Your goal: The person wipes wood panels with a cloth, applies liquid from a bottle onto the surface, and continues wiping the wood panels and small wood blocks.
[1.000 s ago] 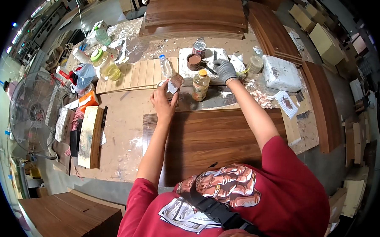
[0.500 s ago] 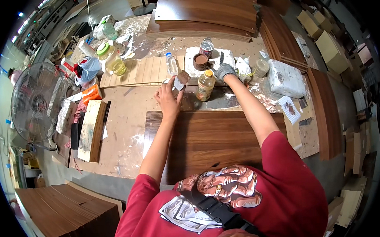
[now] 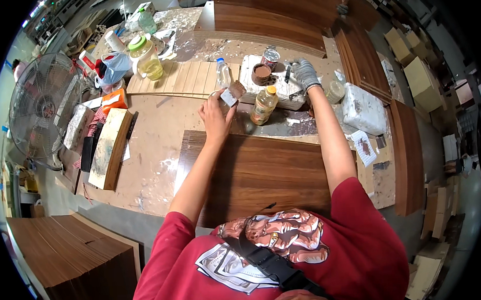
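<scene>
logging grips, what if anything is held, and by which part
The left hand holds a brown-smeared piece by its pale lower end; whether the gloved right hand grips anything can't be told.

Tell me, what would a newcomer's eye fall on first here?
Probably the broad, dark-brown wood-grain board in the lower middle, partly hidden behind a dark-red short-sleeved T-shirt. Just beyond its far edge stands a see-through, yellow-capped bottle. At the far left, a big, round, wire-caged fan may also draw the eye.

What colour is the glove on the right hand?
The work glove is grey, seen best in the head view.
</scene>
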The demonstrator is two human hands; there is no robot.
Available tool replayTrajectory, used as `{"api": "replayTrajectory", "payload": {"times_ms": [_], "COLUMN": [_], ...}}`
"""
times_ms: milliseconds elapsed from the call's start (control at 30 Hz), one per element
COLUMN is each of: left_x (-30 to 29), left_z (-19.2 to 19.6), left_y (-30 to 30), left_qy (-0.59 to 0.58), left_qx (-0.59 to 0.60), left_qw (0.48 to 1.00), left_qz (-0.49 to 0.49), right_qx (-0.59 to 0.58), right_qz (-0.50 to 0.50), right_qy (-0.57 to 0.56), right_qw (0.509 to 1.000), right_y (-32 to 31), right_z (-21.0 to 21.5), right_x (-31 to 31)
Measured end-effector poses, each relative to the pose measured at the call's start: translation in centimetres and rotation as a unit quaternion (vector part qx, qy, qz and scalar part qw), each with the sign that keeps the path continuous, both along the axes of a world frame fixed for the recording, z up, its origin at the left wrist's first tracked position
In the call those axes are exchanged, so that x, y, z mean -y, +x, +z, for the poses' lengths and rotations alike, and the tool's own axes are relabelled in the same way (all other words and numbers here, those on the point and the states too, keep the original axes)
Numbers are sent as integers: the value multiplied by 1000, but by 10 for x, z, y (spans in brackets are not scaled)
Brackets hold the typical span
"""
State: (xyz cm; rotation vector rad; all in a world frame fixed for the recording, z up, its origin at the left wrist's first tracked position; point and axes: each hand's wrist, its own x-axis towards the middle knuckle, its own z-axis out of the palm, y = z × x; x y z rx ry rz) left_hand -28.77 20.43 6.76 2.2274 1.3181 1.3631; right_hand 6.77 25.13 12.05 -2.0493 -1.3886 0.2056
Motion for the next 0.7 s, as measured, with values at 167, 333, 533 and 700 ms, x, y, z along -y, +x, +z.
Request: {"api": "replayTrajectory", "payload": {"times_ms": [167,333,533,700], "left_x": [-1,0,1,2], "left_z": [-3,-2,1,2], "left_y": [-2,-7,-14,-14], "left_qy": [16,26,14,14], "left_qx": [-15,-26,-30,-32], "left_qw": [1000,999,999,999], "left_qz": [3,-10,-37,-32], "right_qx": [-12,111,151,156], "right_qz": [63,41,28,21], "right_qy": [-37,-70,-104,-109], "right_qw": [997,991,983,982], "right_y": [-49,-80,-89,-89], "right_z": [28,40,28,19], "right_x": [6,5,-7,-13]}}
